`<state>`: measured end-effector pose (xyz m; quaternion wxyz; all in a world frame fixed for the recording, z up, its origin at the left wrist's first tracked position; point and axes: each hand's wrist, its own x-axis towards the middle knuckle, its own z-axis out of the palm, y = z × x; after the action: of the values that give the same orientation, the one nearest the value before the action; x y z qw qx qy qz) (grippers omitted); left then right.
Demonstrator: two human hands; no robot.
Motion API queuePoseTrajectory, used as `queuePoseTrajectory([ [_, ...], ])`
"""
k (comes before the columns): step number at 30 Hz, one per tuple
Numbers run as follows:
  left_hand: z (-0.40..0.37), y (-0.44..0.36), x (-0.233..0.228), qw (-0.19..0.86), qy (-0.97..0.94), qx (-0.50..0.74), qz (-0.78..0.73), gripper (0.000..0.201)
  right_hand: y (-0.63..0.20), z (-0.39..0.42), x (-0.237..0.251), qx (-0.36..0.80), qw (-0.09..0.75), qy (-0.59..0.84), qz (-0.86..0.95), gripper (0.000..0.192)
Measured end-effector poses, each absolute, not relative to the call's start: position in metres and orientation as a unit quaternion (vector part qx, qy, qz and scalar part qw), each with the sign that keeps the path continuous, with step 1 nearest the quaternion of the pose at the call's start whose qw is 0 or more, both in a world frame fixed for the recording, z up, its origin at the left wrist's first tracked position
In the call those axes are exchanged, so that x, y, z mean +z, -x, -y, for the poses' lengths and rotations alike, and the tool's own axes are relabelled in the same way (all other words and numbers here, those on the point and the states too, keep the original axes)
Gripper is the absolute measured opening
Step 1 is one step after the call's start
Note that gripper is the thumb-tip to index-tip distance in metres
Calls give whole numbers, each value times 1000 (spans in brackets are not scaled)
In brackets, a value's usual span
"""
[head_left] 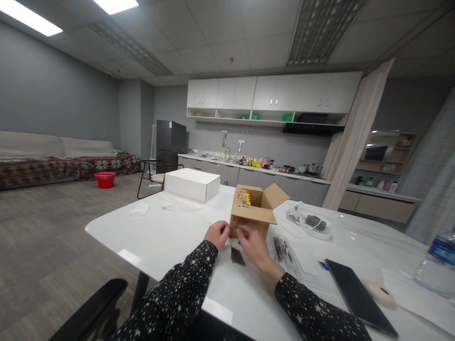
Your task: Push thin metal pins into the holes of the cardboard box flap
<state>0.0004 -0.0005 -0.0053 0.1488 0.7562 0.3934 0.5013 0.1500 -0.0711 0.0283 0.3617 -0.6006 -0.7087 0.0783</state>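
My left hand (217,234) is closed, thumb against curled fingers, at the front left corner of an open cardboard box (254,228). My right hand (253,245) makes a pinch before the box's front face. Whatever either hand holds is too small or hidden to make out. Between my wrists, a small row of thin dark brown sticks (237,256) lies on the white table (170,246). Right of my right hand is a clear plastic bag (283,252) with similar dark pieces. Two box flaps stick out, one toward me and one to the right.
A white box (192,183) stands at the back left of the table. On the right are a white tray (316,226) with a grey item, a black tablet or phone (359,293), a beige rounded object (379,292) and a water bottle (439,265). A chair armrest (95,303) is lower left.
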Motion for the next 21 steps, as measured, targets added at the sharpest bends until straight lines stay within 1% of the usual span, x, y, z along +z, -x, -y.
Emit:
queuePoseTrajectory([
  [5,3,0,-3,155,-755,499,-396,25,-143,84,36,18,297,635,713,40],
  [8,3,0,-2,159,-753,500,-397,25,-141,87,39,0,270,653,708,42],
  [11,4,0,-2,158,-754,501,-395,24,-140,87,39,-16,239,664,708,40],
  [16,4,0,-1,159,-753,501,-396,24,-139,89,39,-47,221,671,706,42],
  [21,4,0,-1,159,-754,502,-393,24,-136,91,41,-57,198,672,711,39],
])
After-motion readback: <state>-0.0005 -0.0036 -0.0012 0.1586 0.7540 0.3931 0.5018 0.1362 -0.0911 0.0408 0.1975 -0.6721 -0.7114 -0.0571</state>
